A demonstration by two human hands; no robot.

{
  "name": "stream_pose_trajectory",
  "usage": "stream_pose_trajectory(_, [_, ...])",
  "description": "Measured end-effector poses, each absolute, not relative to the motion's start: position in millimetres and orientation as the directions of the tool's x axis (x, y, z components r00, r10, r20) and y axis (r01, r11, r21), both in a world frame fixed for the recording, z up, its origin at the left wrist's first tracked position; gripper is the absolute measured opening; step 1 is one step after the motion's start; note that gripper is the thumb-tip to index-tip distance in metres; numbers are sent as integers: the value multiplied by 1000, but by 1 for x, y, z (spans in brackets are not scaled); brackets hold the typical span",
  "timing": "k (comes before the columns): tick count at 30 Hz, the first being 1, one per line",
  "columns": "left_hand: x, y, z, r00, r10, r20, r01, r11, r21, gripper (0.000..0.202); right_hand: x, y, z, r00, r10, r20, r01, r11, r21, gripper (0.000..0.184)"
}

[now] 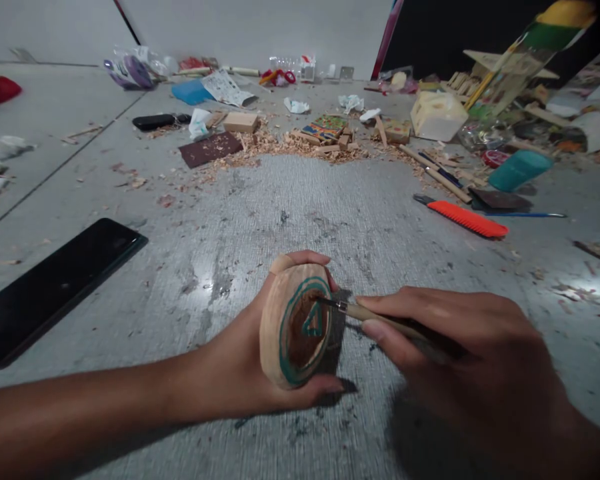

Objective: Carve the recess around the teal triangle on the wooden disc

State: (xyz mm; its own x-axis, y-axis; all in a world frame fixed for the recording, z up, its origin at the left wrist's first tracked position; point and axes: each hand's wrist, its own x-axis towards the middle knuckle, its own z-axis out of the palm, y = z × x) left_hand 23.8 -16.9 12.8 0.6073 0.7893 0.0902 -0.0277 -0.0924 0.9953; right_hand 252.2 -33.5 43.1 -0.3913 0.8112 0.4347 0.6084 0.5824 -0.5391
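Note:
My left hand (260, 347) is wrapped round an oval wooden piece (273, 327), holding it tilted up off the grey surface. Its face has a green painted ring, a brown middle and a small green triangle outline. Between the thumb and fingers of my right hand (460, 340) is a thin tool with a wooden handle (380, 315) and a narrow metal tip, perhaps a carving knife or a brush. That tip meets the brown part just above the triangle. The palm side of my left hand is hidden behind the wood.
A black phone (60, 287) lies at the left. An orange-handled cutter (467, 219) and a teal container (520, 169) lie at the right. Wood shavings (265, 143), a brown sandpaper sheet (210, 149) and wood blocks (241, 123) are scattered farther back.

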Motion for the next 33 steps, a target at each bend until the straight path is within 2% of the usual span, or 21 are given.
stream_pose_trajectory(3, [23, -18, 10, 637, 762, 118, -26, -132, 991, 85, 257, -32, 49, -426, 798, 426, 591, 602, -537, 17])
stream_pose_trajectory(7, [23, -19, 9, 653, 747, 121, 19, -177, 984, 87, 263, -30, 57, -513, 776, 368, 595, 630, -499, 12])
stream_pose_trajectory(11, [24, -18, 9, 646, 754, 124, 56, -209, 976, 86, 261, -29, 65, -553, 780, 293, 653, 624, -430, 35])
stream_pose_trajectory(15, [23, -17, 7, 672, 737, 74, 35, -132, 991, 82, 255, -32, 66, -545, 795, 266, 689, 606, -398, 29])
stream_pose_trajectory(20, [24, -17, 8, 668, 742, 60, -9, -72, 997, 84, 245, -40, 57, -495, 809, 318, 744, 583, -326, 22])
stream_pose_trajectory(26, [23, -16, 8, 585, 801, 125, 37, -180, 983, 71, 235, -48, 37, -481, 788, 384, 800, 574, -175, 21])
stream_pose_trajectory(30, [21, -14, 8, 547, 824, 145, 36, -196, 980, 80, 237, -45, 30, -530, 732, 428, 772, 625, -112, 20])
stream_pose_trajectory(33, [21, -13, 9, 516, 846, 136, 16, -168, 986, 88, 239, -42, 30, -515, 724, 458, 790, 609, -73, 23])
